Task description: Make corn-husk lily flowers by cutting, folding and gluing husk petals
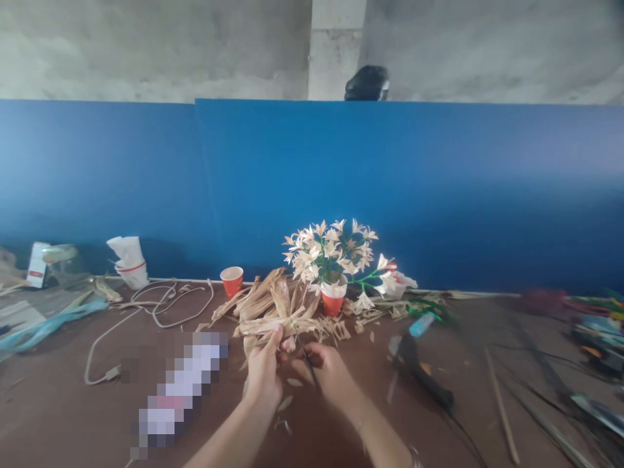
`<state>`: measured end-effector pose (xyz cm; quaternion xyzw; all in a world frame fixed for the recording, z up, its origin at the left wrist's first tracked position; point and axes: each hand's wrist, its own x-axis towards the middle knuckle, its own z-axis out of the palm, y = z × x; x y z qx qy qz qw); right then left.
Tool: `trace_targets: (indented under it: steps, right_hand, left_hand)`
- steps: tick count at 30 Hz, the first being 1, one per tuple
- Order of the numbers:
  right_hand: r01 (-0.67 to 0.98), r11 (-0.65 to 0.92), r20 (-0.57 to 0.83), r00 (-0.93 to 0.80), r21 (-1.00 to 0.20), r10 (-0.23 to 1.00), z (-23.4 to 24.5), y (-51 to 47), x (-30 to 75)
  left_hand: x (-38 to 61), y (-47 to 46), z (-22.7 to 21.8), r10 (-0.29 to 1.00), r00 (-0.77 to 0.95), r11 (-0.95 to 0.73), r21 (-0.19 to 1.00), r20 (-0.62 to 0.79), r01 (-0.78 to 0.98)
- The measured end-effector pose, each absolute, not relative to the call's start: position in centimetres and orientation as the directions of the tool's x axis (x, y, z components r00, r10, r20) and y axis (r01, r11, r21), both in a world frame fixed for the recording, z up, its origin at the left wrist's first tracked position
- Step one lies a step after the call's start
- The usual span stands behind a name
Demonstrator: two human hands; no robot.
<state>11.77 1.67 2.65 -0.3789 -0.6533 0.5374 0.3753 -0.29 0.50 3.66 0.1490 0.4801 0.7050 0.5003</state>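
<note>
My left hand (264, 367) is closed in a pinch in front of a pile of dried corn husks (266, 302). A small pale piece shows at its fingertips, too blurred to name. My right hand (334, 377) is wrapped round a slim dark tool (308, 361), whose thin end points up and left toward the left fingers. Whether it is scissors or another tool I cannot make out. Behind the hands, a red and white paper cup (333, 303) holds a bunch of pale flowers (331, 250) on green stems. Several small husk scraps (285, 403) lie below the hands.
An orange-red cup (231, 281) stands left of the husks. A white cable (163, 318) loops near a blurred-out object (182, 390). To the right lie a black corded glue gun (422, 374), a thin stick (502, 406) and assorted materials. A blue partition (390, 169) rises behind the table.
</note>
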Motion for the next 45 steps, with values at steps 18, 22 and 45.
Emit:
trace_targets:
  steps: [18,22,45]
  right_hand:
    - [0.149,0.079,0.016,-0.385,-0.986,0.923,2.5,2.0,11.6]
    - [0.043,0.094,0.076,-0.314,-0.995,0.946,1.8,2.8,11.8]
    - [0.168,0.493,0.472,-0.152,-0.854,0.869,2.3,2.3,12.4]
  left_hand:
    - [-0.2,0.8,3.3,0.856,-0.438,-0.052,0.798,-0.274,-0.600]
    - [-0.2,0.8,3.2,0.897,-0.389,-0.018,0.861,-0.212,-0.509]
    - [-1.2,0.9,3.4,0.968,-0.096,0.202,0.944,-0.233,-0.259]
